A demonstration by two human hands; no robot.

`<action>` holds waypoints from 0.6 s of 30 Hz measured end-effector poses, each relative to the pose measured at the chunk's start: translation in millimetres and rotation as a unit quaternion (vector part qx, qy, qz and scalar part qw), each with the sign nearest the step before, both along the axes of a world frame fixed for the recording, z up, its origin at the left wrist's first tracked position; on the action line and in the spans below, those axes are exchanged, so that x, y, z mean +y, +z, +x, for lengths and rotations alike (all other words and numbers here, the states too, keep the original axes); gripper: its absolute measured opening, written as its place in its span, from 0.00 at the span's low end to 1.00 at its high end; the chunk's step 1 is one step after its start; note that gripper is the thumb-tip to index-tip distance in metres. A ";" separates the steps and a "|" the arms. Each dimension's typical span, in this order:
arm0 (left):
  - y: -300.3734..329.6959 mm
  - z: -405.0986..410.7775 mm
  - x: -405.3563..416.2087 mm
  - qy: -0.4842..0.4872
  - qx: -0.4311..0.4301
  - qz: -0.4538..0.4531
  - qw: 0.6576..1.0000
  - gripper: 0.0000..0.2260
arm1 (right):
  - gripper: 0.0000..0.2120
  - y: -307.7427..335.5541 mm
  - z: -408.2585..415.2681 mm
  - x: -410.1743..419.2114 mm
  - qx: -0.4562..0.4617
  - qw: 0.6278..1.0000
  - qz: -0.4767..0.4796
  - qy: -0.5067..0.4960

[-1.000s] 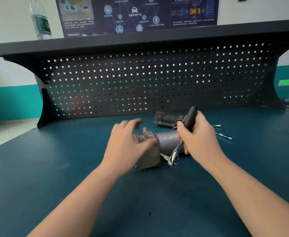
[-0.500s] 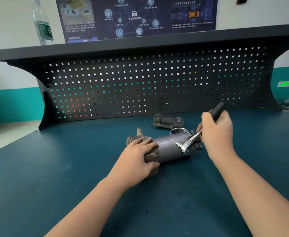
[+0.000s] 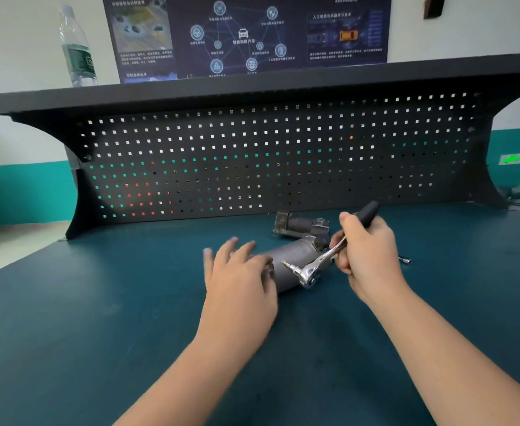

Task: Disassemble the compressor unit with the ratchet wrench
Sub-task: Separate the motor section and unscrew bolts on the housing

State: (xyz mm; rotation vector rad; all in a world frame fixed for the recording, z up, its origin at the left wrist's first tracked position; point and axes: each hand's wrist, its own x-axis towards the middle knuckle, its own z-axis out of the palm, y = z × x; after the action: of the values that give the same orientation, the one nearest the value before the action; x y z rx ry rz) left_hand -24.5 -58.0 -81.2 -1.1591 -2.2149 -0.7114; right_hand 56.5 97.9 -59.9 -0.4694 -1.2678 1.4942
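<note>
Since the earlier frame the left hand [image 3: 240, 278] has loosened to blurred, spread fingers over the grey cylindrical metal compressor unit [image 3: 286, 265], while the right hand [image 3: 369, 256] grips the chrome black-handled ratchet wrench [image 3: 323, 262] off any bolt, likely repositioning.

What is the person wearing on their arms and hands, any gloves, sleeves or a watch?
Nothing that shows. The left hand and right hand are bare, with no gloves, rings or watch visible. Both forearms are uncovered right to the picture's bottom edge, so no sleeve comes into view.
</note>
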 end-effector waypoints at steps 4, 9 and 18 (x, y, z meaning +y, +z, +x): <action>3.1 29.9 -6.7 -0.086 -0.456 0.162 0.871 0.06 | 0.06 -8.4 -11.5 -1.1 -0.031 0.999 0.008 0.014; -0.8 34.9 15.0 -0.125 -0.805 0.240 0.529 0.06 | 0.03 -17.8 -24.9 -1.5 -0.043 0.999 -0.004 -0.003; -4.4 13.8 12.4 -0.216 -0.828 0.307 0.415 0.10 | 0.04 -23.2 -23.0 4.2 -0.029 0.998 -0.044 0.014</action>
State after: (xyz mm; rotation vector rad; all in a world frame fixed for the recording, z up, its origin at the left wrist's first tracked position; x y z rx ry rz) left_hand -10.7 -45.6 -85.6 -0.2664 -1.8672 -3.7242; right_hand 33.5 102.1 -83.1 -0.5583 -1.2621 1.5757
